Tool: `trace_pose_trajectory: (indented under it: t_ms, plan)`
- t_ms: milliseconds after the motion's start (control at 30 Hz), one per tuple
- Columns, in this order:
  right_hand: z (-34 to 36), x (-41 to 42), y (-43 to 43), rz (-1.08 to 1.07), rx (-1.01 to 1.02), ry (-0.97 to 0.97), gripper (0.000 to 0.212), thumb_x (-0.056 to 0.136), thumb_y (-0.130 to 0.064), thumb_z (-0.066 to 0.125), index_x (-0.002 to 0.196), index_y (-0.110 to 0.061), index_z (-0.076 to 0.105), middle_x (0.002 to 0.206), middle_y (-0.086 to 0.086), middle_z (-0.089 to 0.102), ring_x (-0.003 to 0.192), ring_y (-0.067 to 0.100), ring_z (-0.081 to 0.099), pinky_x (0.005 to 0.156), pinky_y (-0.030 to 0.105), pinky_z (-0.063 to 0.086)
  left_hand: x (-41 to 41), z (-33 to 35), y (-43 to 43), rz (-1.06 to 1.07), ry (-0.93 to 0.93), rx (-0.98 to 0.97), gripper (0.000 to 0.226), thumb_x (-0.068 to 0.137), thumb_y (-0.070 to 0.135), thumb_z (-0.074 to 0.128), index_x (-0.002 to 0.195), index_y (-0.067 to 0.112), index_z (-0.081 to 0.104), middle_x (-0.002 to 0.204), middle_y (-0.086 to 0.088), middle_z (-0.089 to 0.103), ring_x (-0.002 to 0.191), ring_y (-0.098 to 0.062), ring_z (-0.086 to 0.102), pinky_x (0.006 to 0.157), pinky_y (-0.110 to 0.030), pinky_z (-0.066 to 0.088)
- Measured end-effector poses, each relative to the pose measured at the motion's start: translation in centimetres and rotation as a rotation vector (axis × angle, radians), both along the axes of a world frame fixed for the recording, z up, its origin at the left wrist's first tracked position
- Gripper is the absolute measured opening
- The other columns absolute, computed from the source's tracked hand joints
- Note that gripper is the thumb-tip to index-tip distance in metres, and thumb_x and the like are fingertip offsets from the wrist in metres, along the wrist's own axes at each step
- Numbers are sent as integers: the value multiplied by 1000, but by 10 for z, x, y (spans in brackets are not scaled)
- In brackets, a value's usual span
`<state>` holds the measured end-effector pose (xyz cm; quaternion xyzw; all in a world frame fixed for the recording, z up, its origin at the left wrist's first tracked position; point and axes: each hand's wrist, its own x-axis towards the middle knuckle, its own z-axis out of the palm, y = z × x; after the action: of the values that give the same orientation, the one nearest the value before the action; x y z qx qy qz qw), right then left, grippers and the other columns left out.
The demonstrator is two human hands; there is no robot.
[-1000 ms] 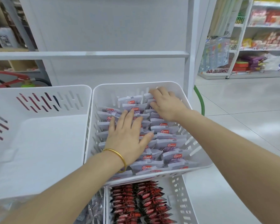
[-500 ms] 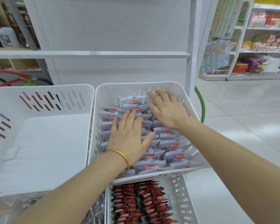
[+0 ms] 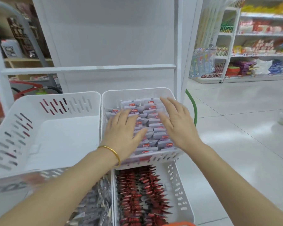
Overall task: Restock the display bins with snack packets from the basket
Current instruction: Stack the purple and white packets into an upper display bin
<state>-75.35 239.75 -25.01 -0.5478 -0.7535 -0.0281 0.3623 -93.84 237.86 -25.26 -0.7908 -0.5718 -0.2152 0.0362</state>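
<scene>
Here — white bins (image 3: 64,136), tiled floor (image 3: 235,128).

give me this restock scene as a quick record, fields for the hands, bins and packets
left hand: open, flat on the pale packets
right hand: open, fingers spread over the same packets; blurred, contact unclear
upper bin: white, slotted, holds rows of pale packets
lower bin: white, holds red packets
large bin: white, left of the upper bin
bangle: gold, on the left wrist
</scene>
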Motion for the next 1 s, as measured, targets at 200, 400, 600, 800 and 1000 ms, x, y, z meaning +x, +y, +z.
trace_pose_trajectory:
  t_ms: [200,400,600,800,1000]
  plan:
    - [-76,-3,-161,-15,-51,227,47,91,-21,47,137,-11,44,132,11,48,120,22,37,99,22,24,-37,-32,-161,-169,-145,-110,66,84,56,26,132,15,47,147,-7,34,135,-17,22,106,-16,7]
    - [-190,-3,-299,73,-532,198,43,93,-11,54,135,-13,47,128,9,49,119,25,46,98,30,34,-64,-119,-291,-86,28,-515,49,95,39,47,138,19,39,154,-5,19,141,-21,12,114,-33,12]
    - [-225,-7,-339,57,-915,100,37,98,-19,47,134,-17,48,135,6,49,111,21,55,94,33,43,-83,-145,-350,-12,253,-688,48,96,40,43,140,23,35,157,0,9,143,-20,5,115,-32,10]
    - [-240,-84,-323,243,-1028,108,49,98,-27,48,143,-14,33,128,11,56,107,25,57,82,33,46,-104,-153,-370,62,312,-823,46,97,39,41,139,23,35,156,-1,11,142,-21,8,113,-32,19]
    - [-290,-158,-281,-55,-1080,301,55,93,-27,54,140,-15,28,123,16,57,105,34,58,84,43,50,-133,-178,-382,89,149,-850,50,98,38,40,144,26,29,156,3,8,142,-16,3,113,-28,12]
